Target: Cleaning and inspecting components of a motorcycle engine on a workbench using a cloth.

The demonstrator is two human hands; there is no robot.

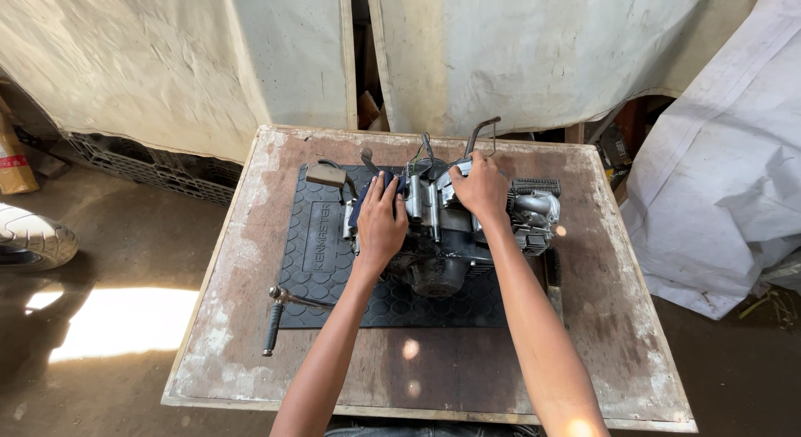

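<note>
Both hands are sitting on a small motorcycle engine (pixel 446 237) that's resting on a black rubber mat (pixel 317 262) in the middle of a worn wooden table (pixel 584 320). The left hand (pixel 380 224) is lying flat over the engine's left end, fingers spread and pointing away, more pressing on it than wrapping round anything. The right hand (pixel 480 186) is curling over the top of the far side, fingers closing down on the metal casing, so it's gripping the engine itself. How tight either one is holding, I can't tell.

A bent metal lever (pixel 482 130) is sticking up just behind the right hand. Off the engine's left end a kick lever with a dark grip (pixel 275 320) is hanging out past the mat's near corner and over the table. A small tan block (pixel 325 174) is lying on the mat's far-left corner. Pale tarps (pixel 517 53) are hanging behind the table, and a tyre (pixel 33 237) is showing at the left edge on the floor.
</note>
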